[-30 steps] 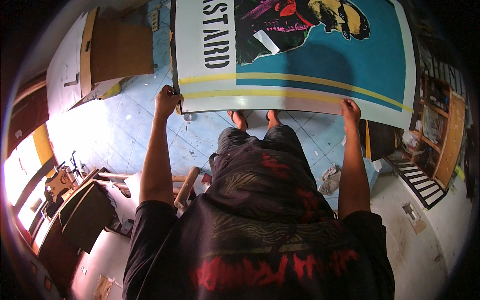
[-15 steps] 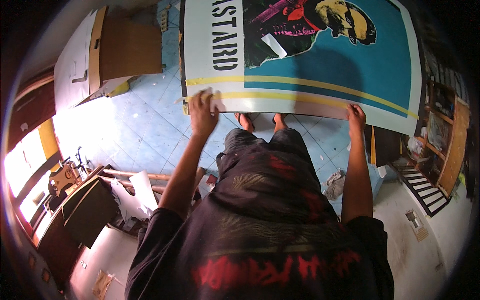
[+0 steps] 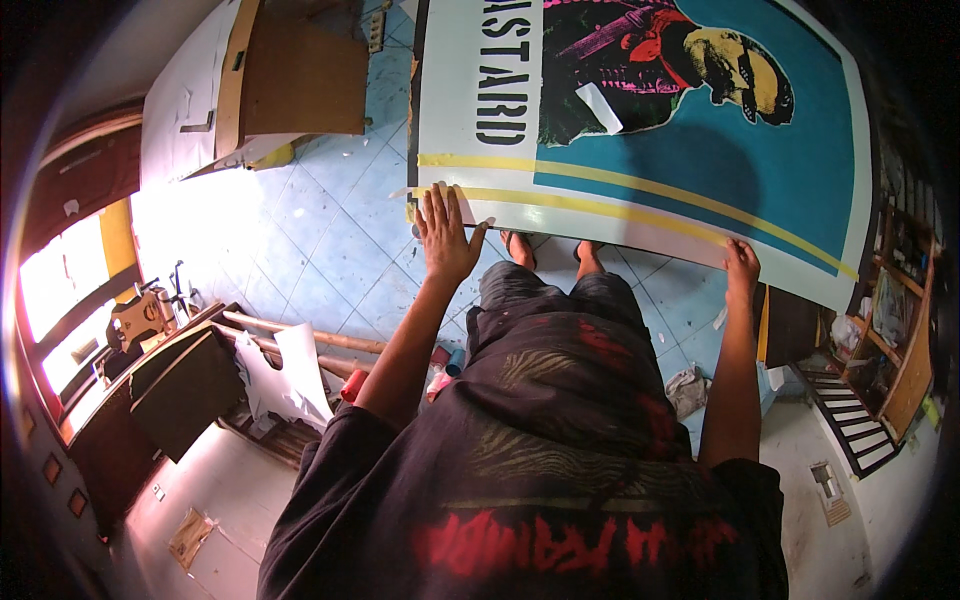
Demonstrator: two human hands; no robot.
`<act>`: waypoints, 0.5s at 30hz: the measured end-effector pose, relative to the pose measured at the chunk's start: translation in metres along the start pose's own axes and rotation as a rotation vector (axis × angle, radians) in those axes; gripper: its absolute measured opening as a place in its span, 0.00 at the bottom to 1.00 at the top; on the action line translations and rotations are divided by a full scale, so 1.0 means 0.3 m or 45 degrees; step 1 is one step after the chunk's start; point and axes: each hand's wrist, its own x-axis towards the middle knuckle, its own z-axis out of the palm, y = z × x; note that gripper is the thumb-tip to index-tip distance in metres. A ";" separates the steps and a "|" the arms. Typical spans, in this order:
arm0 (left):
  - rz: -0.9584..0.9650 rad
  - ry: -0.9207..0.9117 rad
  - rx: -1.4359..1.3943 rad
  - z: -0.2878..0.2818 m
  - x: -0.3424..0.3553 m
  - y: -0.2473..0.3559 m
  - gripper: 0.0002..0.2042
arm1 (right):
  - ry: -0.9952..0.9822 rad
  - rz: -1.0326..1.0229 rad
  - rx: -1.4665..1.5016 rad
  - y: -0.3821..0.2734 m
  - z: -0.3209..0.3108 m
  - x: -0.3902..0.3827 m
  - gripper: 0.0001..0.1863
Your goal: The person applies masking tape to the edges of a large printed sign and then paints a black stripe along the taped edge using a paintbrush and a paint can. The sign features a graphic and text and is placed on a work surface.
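A large board (image 3: 763, 170) bears black stencilled lettering, a teal field, a colourful cut-out figure and yellow strips along its near side. My left hand (image 3: 447, 225) lies on the near left edge, fingers spread and flat across the lower yellow strip (image 3: 578, 208). My right hand (image 3: 741, 263) grips the board's near edge at the right with curled fingers. A small white piece (image 3: 598, 108) lies on the figure. My sandalled feet show just beyond the near edge.
A blue tiled floor (image 3: 330, 225) surrounds me. A wooden cabinet (image 3: 295, 80) stands upper left. Lower left are poles, white sheets (image 3: 300, 365) and a dark cluttered bench (image 3: 165, 395). At right are a wooden shelf unit (image 3: 905, 350), a black slatted rack (image 3: 845, 420) and a crumpled cloth (image 3: 688, 392).
My left hand has left the board's corner, moved inward and now lies spread on its surface. My right hand keeps its grip. The whole view has shifted rightward and slightly down.
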 end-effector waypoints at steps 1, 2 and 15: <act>-0.009 0.014 0.004 0.005 0.000 -0.015 0.39 | 0.006 0.000 0.004 0.002 0.000 0.001 0.13; -0.020 0.018 0.028 0.011 -0.001 -0.029 0.40 | -0.003 0.001 0.007 0.014 -0.007 0.010 0.14; -0.354 0.362 -0.231 0.036 0.076 -0.185 0.28 | -0.002 0.009 0.052 0.002 -0.008 -0.007 0.14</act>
